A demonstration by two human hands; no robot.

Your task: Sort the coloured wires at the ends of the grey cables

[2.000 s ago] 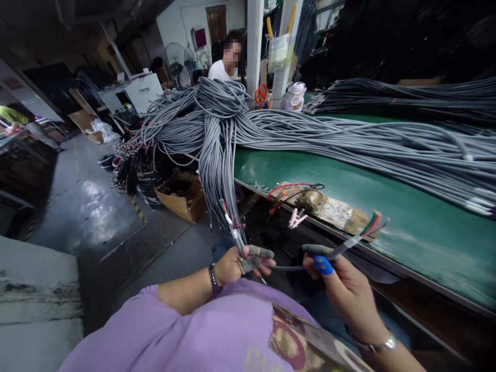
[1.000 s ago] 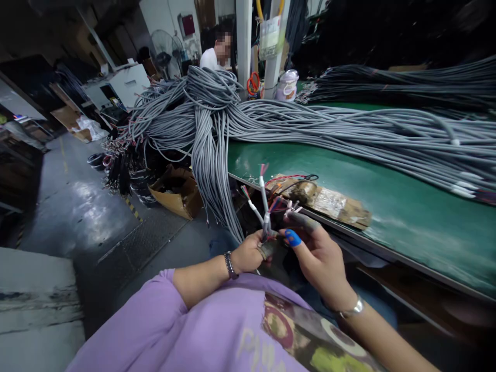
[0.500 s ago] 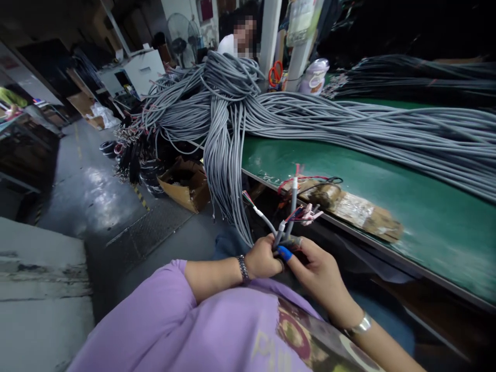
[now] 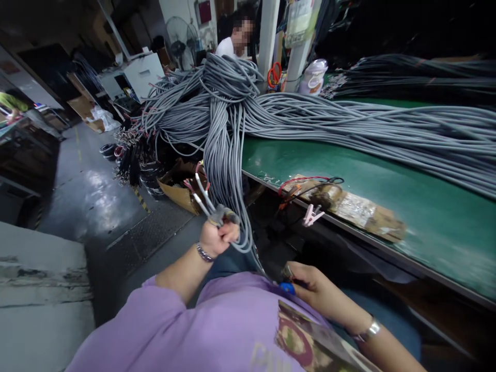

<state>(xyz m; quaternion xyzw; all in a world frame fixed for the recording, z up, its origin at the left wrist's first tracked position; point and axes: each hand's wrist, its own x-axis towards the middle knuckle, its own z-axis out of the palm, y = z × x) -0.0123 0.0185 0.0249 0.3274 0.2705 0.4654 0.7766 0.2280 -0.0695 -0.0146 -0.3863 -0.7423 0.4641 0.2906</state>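
Note:
My left hand [image 4: 219, 235] is closed around several grey cables [image 4: 207, 199], their stripped ends with red wires and white sleeves pointing up and left. The cables loop down below this fist and run toward my lap. My right hand [image 4: 313, 284] is low in front of my body, thumb and fingers pressed together, with blue wrapping on the thumb. What lies between those fingers, if anything, I cannot make out. A pale pink spring clip [image 4: 311, 216] hangs at the table edge, above my right hand and apart from it.
A large bundle of grey cables [image 4: 310, 113] lies along the green table [image 4: 372, 181] and droops over its near corner. A taped cardboard strip [image 4: 356, 209] with red and black leads lies near the edge. Below left stands a cardboard box [image 4: 176, 191]. A person [image 4: 228, 47] sits behind.
My left hand has moved left, carrying the cables away from the clip. My right hand has come apart from it and dropped lower. The clip now hangs with no wires by it.

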